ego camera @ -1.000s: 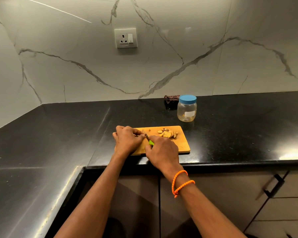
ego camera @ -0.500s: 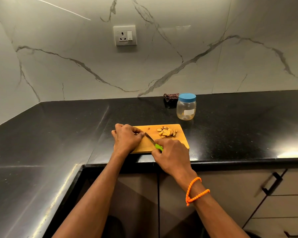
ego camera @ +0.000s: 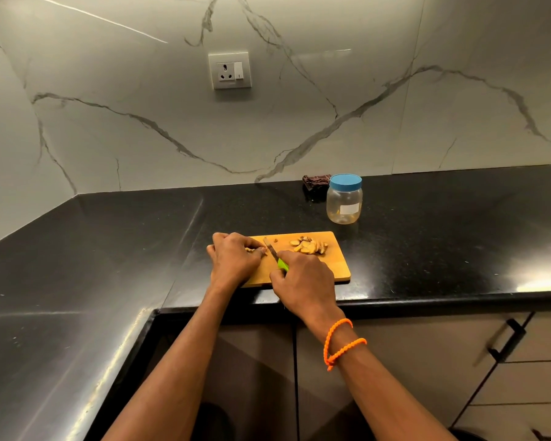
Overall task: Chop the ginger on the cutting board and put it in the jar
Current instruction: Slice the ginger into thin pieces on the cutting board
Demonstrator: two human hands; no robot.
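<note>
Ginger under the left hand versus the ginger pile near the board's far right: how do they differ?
The ginger piece is pinched under the left hand, mostly hidden, beside the knife; the sliced pile lies loose and untouched. The piece awaits cutting; the pile is already in slices. Both rest on the cutting board.

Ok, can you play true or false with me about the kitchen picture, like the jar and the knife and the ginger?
1. The clear plastic jar has its blue lid on. True.
2. The right hand holds a red-handled knife. False: the knife has a green handle.
3. Sliced ginger pieces lie piled on the wooden cutting board. True.
4. The jar stands on the board. False: it stands on the black counter behind it.
5. The left hand holds down a ginger piece. True.
</note>
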